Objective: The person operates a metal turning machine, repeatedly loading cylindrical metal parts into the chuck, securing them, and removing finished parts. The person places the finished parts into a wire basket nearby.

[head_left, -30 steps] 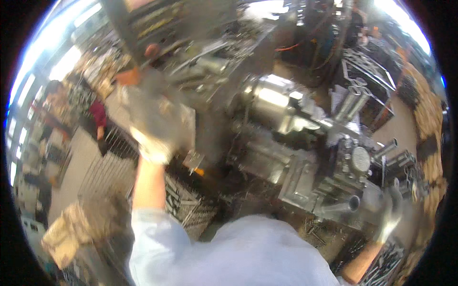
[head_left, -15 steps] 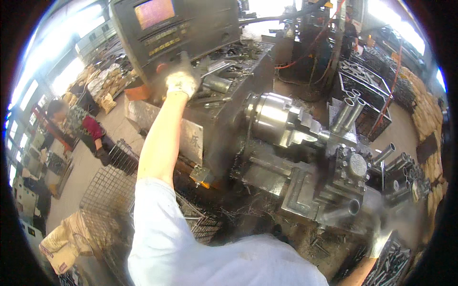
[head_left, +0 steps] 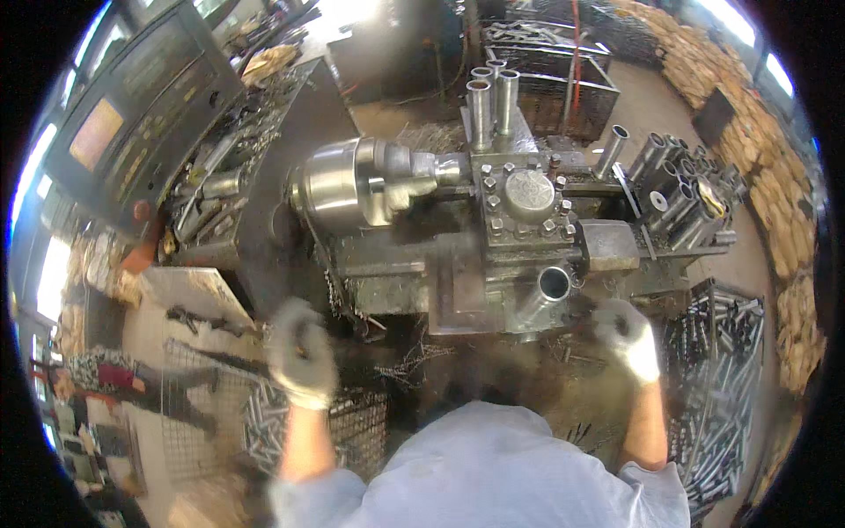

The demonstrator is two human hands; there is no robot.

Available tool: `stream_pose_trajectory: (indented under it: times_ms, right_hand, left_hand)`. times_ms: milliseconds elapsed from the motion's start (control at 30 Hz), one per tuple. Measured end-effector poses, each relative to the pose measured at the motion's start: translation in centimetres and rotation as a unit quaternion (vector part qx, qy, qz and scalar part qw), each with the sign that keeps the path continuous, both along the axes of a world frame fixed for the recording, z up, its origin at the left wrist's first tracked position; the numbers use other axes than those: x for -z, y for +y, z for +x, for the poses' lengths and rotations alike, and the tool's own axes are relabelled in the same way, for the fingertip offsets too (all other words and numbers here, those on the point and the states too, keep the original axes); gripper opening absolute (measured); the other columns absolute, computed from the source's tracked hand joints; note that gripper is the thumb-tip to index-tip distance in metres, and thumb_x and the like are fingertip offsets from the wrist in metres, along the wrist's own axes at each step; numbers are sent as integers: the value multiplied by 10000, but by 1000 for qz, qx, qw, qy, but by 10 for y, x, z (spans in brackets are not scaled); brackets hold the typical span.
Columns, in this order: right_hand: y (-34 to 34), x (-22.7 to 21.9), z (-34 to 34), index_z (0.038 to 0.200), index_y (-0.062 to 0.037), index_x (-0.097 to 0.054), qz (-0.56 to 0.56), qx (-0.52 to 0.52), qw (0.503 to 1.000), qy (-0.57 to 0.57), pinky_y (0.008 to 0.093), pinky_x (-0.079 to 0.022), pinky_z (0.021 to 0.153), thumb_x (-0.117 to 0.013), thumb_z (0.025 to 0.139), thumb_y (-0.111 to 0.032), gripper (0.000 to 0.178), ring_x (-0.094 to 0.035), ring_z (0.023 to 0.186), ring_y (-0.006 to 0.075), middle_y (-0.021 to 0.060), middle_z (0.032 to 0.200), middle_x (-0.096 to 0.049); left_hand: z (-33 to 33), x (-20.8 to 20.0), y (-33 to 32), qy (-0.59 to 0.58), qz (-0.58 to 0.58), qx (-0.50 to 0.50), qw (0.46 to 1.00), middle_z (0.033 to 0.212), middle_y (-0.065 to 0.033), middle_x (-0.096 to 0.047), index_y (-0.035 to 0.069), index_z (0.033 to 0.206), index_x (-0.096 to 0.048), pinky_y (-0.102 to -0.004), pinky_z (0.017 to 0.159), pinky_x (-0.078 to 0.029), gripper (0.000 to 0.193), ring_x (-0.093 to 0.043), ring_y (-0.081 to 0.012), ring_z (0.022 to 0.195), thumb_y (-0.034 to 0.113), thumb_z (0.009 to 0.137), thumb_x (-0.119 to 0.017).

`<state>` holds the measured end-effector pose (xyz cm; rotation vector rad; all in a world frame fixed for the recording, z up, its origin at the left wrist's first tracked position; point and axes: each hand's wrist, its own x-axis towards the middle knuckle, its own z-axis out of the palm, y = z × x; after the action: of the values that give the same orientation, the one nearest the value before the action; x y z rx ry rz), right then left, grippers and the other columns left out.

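My left hand (head_left: pixel 302 356), in a pale work glove, hangs over the near left side of a lathe, below its headstock. Motion smears its fingers, and nothing in it can be made out. My right hand (head_left: pixel 627 339), also gloved and blurred, is at the carriage's near right edge; what it touches is unclear. Between the hands, a short metal tube (head_left: pixel 553 286) leans with its open end up. Beyond it stands the square tool post (head_left: pixel 530 194) with bolts around its top. To the left is the shiny lathe chuck (head_left: pixel 334 185), its jaws around a workpiece (head_left: pixel 451 167) facing the tool post.
Upright metal tubes (head_left: pixel 493 101) stand behind the tool post, with more tubes (head_left: pixel 673 194) clustered at right. A bin of metal rods (head_left: pixel 722 378) is at lower right. A wire basket (head_left: pixel 356 431) stands lower left. The control panel (head_left: pixel 132 106) is far left; another person (head_left: pixel 106 374) is beyond.
My left hand has come back from the control panel to the near side of the lathe. My right hand has moved in from the lower right. The view has turned to the right.
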<state>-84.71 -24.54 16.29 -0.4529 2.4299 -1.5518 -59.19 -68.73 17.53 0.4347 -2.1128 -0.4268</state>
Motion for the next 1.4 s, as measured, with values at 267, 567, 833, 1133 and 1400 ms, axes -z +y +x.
stream_pose_trajectory:
  times_ms: [267, 567, 833, 1133, 1400]
  right_hand:
    - [-73, 45, -48, 1328, -39, -656, 15, -181, 980, 81, 397, -582, 938, -927, 709, -281, 718, -751, 1092, 282, 184, 1174, -765]
    - [-131, 70, 97, 1016, -33, -725, -7, -398, 909, 124, 336, -589, 697, -785, 891, -237, 246, -745, 744, 197, 113, 820, -747]
    - [-183, 82, 470, 1195, -108, -732, 105, -808, 558, 160, 450, -615, 818, -855, 791, -433, 533, -766, 962, 384, 190, 1022, -780]
    - [-87, 38, 788, 1222, -114, -727, -66, -977, 139, 145, 438, -624, 849, -910, 737, -445, 616, -767, 988, 354, 154, 1083, -784]
    - [-16, 69, 966, 1254, -114, -694, -160, -980, 26, 117, 471, -626, 838, -883, 745, -480, 654, -767, 962, 374, 170, 1033, -788]
  left_hand:
    - [98, 157, 211, -422, 466, -73, 774, 1153, -200, -756, 172, 1274, -713, -433, 935, -571, 390, -728, -386, 1079, 427, 981, -680]
    - [249, 168, 303, -198, 434, -266, 838, 1197, -160, -750, 143, 1295, -696, -463, 931, -571, 383, -709, -391, 1102, 374, 992, -656]
    - [469, 170, 471, -44, 559, -553, 616, 1212, -174, -752, 175, 1297, -702, -467, 983, -556, 434, -702, -388, 1163, 461, 973, -657]
    - [481, 263, 708, 350, 403, -815, 227, 1099, -154, -783, 78, 1267, -710, -420, 902, -582, 412, -747, -307, 976, 375, 981, -703]
    - [388, 241, 834, 463, 8, -777, -427, 1494, -278, -575, -127, 1484, -475, -469, 1079, -487, 654, -620, -406, 1291, 419, 1125, -444]
